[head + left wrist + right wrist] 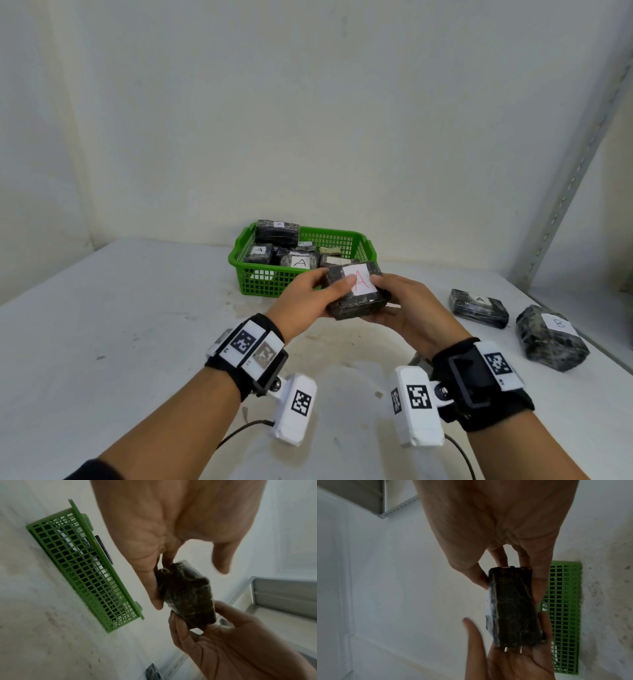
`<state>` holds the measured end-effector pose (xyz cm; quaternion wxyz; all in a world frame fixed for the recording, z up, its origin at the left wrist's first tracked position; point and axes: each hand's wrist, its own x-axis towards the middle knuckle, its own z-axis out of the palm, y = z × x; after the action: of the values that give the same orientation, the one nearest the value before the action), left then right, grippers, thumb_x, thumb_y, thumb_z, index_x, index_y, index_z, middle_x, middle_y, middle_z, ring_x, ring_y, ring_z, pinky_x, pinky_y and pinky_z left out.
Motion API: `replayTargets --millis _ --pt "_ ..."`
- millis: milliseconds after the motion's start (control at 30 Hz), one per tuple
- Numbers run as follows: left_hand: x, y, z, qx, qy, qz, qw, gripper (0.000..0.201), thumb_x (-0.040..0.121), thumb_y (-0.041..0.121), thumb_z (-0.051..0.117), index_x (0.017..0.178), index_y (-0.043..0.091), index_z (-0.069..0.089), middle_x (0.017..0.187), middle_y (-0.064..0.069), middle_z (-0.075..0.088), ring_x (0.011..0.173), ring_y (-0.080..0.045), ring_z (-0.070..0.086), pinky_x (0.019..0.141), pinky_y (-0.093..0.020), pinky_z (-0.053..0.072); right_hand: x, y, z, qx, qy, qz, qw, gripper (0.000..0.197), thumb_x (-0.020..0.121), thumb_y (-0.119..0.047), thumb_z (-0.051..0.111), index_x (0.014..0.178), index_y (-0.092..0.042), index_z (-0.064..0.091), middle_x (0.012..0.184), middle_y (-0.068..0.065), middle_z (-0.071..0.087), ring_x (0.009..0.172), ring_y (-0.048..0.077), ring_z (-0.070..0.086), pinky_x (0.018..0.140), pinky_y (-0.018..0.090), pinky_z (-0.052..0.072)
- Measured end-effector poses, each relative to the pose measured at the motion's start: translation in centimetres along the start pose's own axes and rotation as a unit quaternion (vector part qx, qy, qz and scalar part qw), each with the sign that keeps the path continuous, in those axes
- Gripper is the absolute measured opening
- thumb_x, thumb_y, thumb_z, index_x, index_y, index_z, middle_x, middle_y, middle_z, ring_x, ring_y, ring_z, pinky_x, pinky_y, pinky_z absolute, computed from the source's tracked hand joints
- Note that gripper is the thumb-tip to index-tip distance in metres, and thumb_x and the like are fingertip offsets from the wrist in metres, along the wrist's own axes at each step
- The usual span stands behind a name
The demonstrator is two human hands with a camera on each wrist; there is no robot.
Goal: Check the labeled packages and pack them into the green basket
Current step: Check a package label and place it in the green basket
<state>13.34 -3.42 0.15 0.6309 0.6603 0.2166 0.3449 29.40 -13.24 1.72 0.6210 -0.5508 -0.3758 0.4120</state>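
— What are the hands doing?

— Both are clamped on one dark wrapped package (356, 291). The left hand (305, 301) pinches its left end, thumb on top beside the white label. The right hand (397, 308) cups the right end from beneath, thumb on the top edge.

— What does the label read?

— A red "A", face up.

— Where is the package?

— Held above the desk (137, 308), just in front of the green basket (260, 281), not inside it.

— And the basket?

— It stands at the back of the desk near the wall and holds several dark packages with white "A" labels; one (277, 232) lies on top at the back left corner.

— Anything else out?

— Two more packages lie on the desk to the right: one marked "A" (479, 307), and one marked "B" (551, 338) nearer the edge, just beside it.
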Motion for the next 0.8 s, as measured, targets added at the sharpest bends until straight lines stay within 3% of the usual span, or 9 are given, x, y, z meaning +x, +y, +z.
replayTargets --millis 100,267,567,700,800 --pt "1.0 -0.3 -0.3 0.034 0.028 -0.005 0.999 0.027 0.091 0.018 0.068 0.117 0.010 0.068 0.110 -0.010 0.073 0.102 -0.026 0.071 0.093 -0.048 0.055 0.4 -0.2 0.4 -0.018 -0.009 0.024 1.000 0.025 0.104 -0.018 0.057 0.115 -0.001 0.071 0.103 0.018 0.074 0.090 0.030 0.075 0.083 0.042 0.063" --pt "2.1 0.0 -1.3 0.039 0.020 -0.028 0.999 0.030 0.090 0.014 0.069 0.119 0.006 0.067 0.110 -0.012 0.073 0.103 -0.027 0.071 0.094 -0.046 0.055 1.6 -0.6 0.8 -0.074 0.000 0.035 0.997 0.029 0.105 -0.031 0.057 0.116 -0.010 0.074 0.102 0.011 0.074 0.087 0.025 0.071 0.080 0.037 0.061" --pt "5.2 0.6 -3.4 0.016 0.019 -0.080 0.997 0.029 0.090 0.010 0.067 0.116 -0.002 0.066 0.112 -0.019 0.071 0.107 -0.033 0.068 0.097 -0.049 0.053 4.6 -0.9 2.2 -0.060 -0.005 0.040 0.997 0.027 0.105 -0.021 0.058 0.116 0.000 0.071 0.100 0.014 0.074 0.084 0.027 0.071 0.074 0.035 0.063" --pt "8.0 1.5 -5.3 0.064 0.017 -0.073 0.995 0.038 0.090 0.040 0.066 0.112 0.010 0.071 0.108 -0.008 0.075 0.104 -0.025 0.070 0.093 -0.041 0.056 7.3 -1.9 2.7 -0.068 0.007 0.044 0.997 0.028 0.104 -0.020 0.060 0.122 0.000 0.068 0.113 0.017 0.072 0.094 0.030 0.072 0.071 0.036 0.063" --pt "11.6 2.1 -7.8 0.139 0.121 -0.062 0.981 0.047 0.072 0.057 0.070 0.097 0.019 0.075 0.104 0.000 0.075 0.101 -0.021 0.069 0.096 -0.043 0.053 10.0 -3.1 2.9 -0.062 0.029 0.044 0.997 0.025 0.103 -0.017 0.062 0.120 0.000 0.066 0.101 0.013 0.071 0.087 0.028 0.070 0.064 0.036 0.063"
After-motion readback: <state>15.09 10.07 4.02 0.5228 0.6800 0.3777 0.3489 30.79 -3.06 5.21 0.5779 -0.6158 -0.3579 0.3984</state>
